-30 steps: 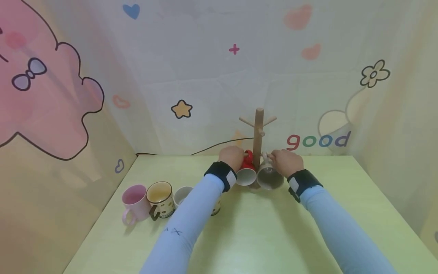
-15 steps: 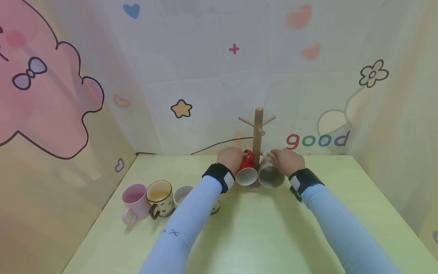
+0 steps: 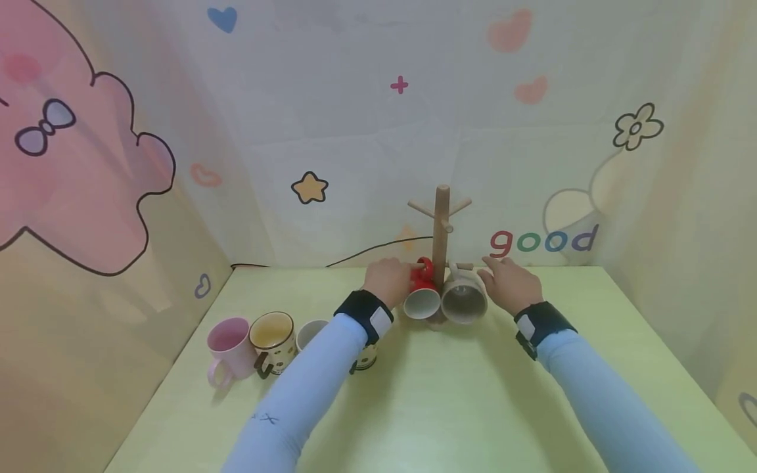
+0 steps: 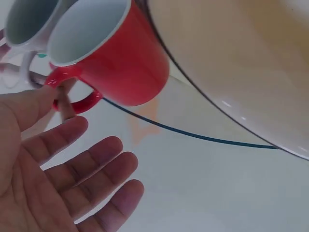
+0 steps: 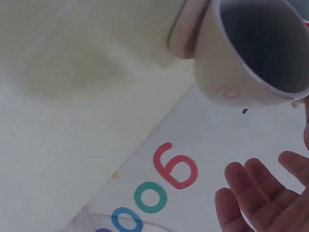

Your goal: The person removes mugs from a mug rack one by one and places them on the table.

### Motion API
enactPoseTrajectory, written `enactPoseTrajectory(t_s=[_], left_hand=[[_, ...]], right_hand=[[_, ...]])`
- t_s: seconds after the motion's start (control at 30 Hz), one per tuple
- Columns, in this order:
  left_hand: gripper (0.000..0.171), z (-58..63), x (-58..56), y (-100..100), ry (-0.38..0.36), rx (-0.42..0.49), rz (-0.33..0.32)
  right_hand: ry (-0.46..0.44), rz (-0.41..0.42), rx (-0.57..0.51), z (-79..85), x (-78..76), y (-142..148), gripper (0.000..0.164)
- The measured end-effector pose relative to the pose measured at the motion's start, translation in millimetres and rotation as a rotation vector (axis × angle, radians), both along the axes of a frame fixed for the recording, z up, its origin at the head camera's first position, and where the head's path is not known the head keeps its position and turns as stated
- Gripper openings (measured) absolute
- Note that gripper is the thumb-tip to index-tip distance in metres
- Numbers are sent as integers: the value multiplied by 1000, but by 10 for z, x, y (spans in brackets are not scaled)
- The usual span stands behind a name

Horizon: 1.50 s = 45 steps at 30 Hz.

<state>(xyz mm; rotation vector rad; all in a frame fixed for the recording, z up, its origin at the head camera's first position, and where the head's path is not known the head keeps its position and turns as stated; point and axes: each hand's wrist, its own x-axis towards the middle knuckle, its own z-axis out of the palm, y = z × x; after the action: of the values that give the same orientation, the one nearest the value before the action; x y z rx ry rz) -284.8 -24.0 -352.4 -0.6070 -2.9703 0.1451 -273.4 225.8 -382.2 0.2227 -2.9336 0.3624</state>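
Observation:
A red mug (image 3: 423, 290) with a white inside hangs by its handle from a lower left peg of the wooden mug tree (image 3: 440, 230). My left hand (image 3: 387, 282) is beside it. In the left wrist view, its fingers (image 4: 104, 150) spread loosely, with thumb and forefinger right by the red handle (image 4: 87, 102) and the peg tip. From the opposite lower peg hangs a white mug (image 3: 463, 299), its mouth tilted toward me. My right hand (image 3: 511, 287) stands just right of that mug, fingers (image 5: 258, 176) relaxed and apart from it, holding nothing.
Left on the pale green table (image 3: 461, 407) stand a pink mug (image 3: 236, 355), a spotted cream mug (image 3: 284, 351), a white mug (image 3: 307, 333) and another spotted mug (image 3: 368, 358), the last two partly behind my left sleeve. Bare upper pegs (image 3: 421, 209) stick out above. A printed cloth wall closes the back.
My right hand has let go of the white mug's handle and peg and drawn back right. The left hand has eased slightly left off the red mug. Both mugs stay hanging.

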Motion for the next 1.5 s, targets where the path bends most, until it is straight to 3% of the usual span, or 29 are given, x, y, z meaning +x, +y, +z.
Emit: enactPoseTrajectory(t_s=[0.17,0.4,0.8,1.13,1.5], left_hand=[[42,24,134,-74,15,-20,-18],[41,19,355,-106,33,-5,-48],[50,-101,592,-104,-14,100,-110],[53,-105,653,-79,-32,80,-132],[48,-139,684,-87,7,55,-139]], right_hand=[[20,6,3,-113,25,104,46],[33,21,43,-312,32,183,51],[96,127,77,-588,-4,217,83],[186,251,79,-767,-152,294,113],[270,378,88,-809,-217,229,117]])
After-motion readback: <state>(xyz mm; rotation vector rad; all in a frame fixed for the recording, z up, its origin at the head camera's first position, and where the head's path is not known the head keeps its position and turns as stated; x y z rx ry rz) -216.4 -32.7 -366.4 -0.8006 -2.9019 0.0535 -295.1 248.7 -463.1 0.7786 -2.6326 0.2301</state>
